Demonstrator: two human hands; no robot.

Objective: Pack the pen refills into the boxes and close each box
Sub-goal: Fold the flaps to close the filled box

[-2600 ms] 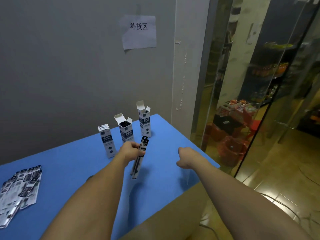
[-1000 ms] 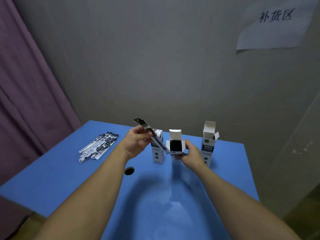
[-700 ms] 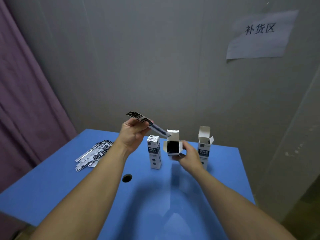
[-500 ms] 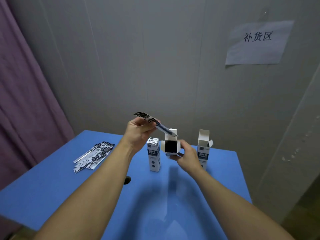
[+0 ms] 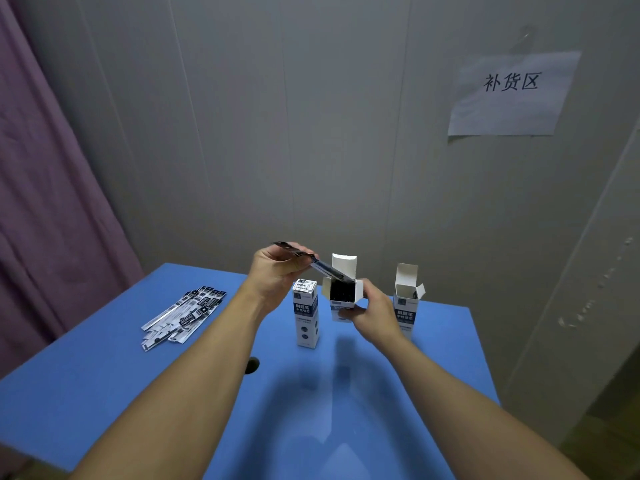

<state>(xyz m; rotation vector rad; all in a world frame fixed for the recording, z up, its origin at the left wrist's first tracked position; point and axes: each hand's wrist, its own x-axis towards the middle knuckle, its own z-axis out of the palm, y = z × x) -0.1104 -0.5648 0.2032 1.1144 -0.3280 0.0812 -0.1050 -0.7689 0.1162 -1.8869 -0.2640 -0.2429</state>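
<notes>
The blue table carries everything, and I take the closed box standing near its middle as the landmark. To the right of this box, lifted off the table, is the open box; the right hand holds it with fingers curled around its lower part, the mouth tilted toward the person. Farther right stands a second open box with its flap up. Well to the left of the closed box lies a loose pile of packed refills.

Above the closed box, the left hand pinches one refill packet near its upper end, and the lower tip is just at the mouth of the held box.

The packet looks light, thin and a little flexible, so I judge it can bend if pushed hard; holding closer to the middle would guide it better. The boxes seem to be thin cardboard, easy to crush, so a soft grip on the side walls is best.
</notes>
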